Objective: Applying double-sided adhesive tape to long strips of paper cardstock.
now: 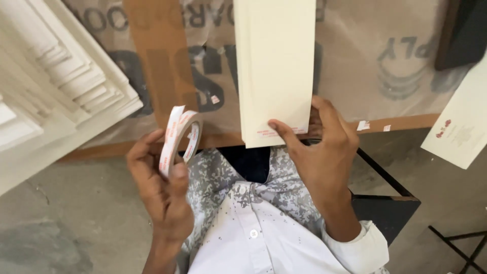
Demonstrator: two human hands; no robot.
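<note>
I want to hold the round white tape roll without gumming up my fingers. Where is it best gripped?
Grip the round white tape roll by its flat side faces and hollow core, coming from below as the left hand does. Its loose end sticks up at the top, so that edge is best avoided.

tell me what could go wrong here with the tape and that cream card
1. The right hand pins the cream card only at its bottom edge, where a tape strip sits; most of the card lies free, so it could skew.
2. The left hand holds the tape roll with a loose end sticking up; that end might fold onto itself.
3. Small tape scraps on the board could catch other cards.
</note>
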